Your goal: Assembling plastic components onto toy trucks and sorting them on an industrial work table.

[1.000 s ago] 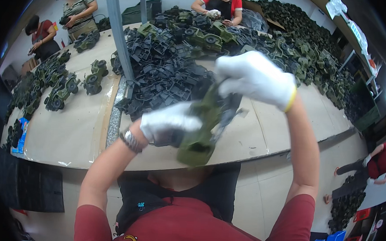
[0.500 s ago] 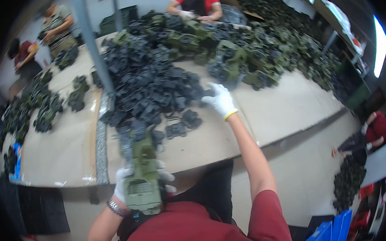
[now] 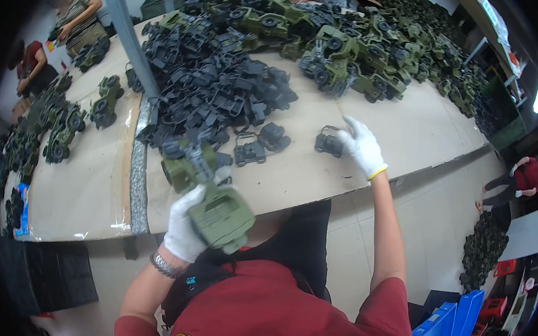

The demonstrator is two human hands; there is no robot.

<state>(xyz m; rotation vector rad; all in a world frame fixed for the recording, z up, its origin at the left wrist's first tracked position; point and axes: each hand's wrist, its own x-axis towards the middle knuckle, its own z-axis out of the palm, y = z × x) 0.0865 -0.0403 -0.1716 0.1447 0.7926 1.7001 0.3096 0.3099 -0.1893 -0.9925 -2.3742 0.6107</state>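
The gloved left hand (image 3: 185, 227) grips an olive toy truck (image 3: 211, 201) over the bench's (image 3: 401, 127) near edge, its underside hidden. The right hand (image 3: 361, 148) closes on a dark chassis part (image 3: 329, 143), fingers partly covering it. Behind lie a heap of dark parts (image 3: 218, 94) and green trucks (image 3: 343, 61).

We see few: a flat blue printed sheet or packet (image 3: 22, 209) lying on the worktop's (image 3: 82, 200) far left edge, with white and red patches. Red boxes or crates (image 3: 504, 267) sit on the floor at far right, with pale printed cartons (image 3: 514, 311) just below them. No screens we can make out.
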